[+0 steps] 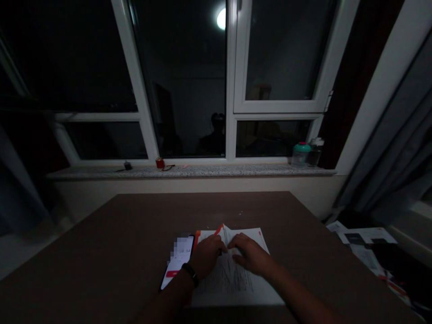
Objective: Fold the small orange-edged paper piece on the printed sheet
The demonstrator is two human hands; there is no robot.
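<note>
Printed sheets of paper (pixel 243 288) lie flat on the brown table, with an orange strip along the left edge. Near their top middle, a sheet is raised into a peaked fold with an orange edge (pixel 220 229). My left hand (pixel 207 253), a dark band on its wrist, has its fingers curled on the left side of that fold. From the right, my right hand (pixel 250 253) bends its fingers onto the same fold, thumb lower down on the page. The fingertips of both hands are close together. Beside my left wrist lies a lit phone (pixel 178 261).
Behind the table (pixel 135 216), a stone windowsill (pixel 209 170) holds a small red container (pixel 159 163), a small dark item (pixel 127 165) and a teal-lidded jar (pixel 301 154) beside a clear bottle (pixel 316 152). More papers (pixel 366 235) lie beyond the table's right edge.
</note>
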